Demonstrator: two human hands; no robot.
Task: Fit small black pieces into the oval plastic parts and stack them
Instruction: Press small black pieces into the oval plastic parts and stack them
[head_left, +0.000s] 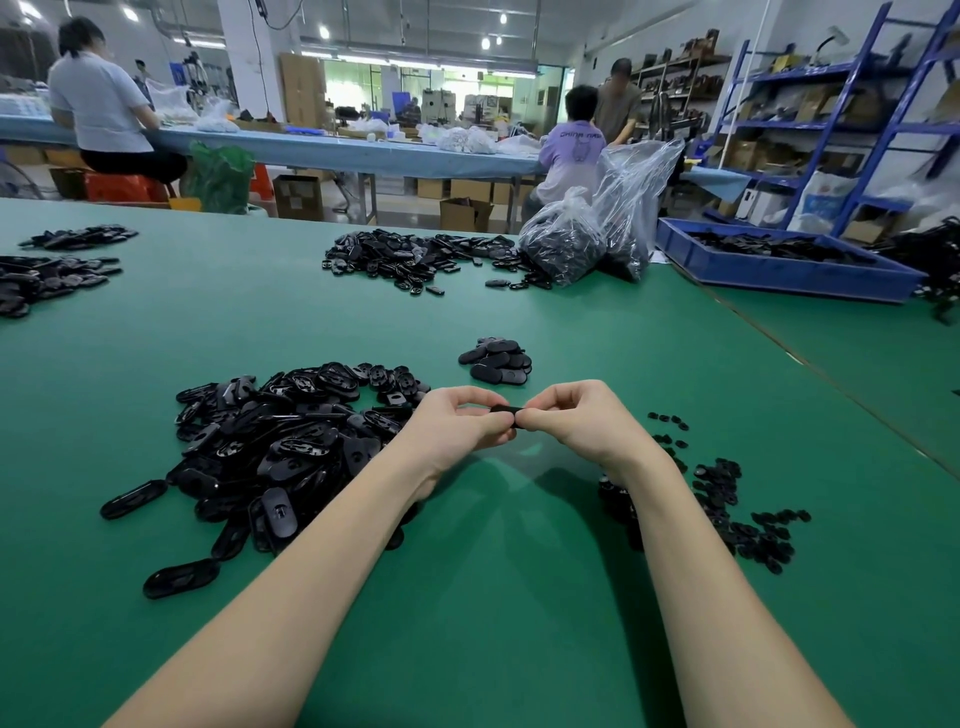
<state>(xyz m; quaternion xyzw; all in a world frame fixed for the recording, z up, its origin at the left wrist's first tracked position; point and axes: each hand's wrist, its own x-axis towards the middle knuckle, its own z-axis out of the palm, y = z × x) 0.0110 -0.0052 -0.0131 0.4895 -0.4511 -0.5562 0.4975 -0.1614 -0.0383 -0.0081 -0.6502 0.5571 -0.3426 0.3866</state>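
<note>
Both hands (511, 415) pinch a glossy oval part (503, 410)

Only legible text: white lettering across back of purple shirt (571, 150) on seated person at far bench, reads roughly "CHINA", second word blurred. Boxes, bags: no readable labels.

One black oval part (503, 410) is held above the table between both hands, seen edge-on and largely hidden by the fingers. A large loose heap of oval parts (280, 441) lies to the left, pieces overlapping at all angles, several strays at its near edge. A small stack of oval parts (497, 360) sits just beyond the hands, lying flat. Small black pieces (727, 509) are scattered to the right, partly behind the right forearm.
</note>
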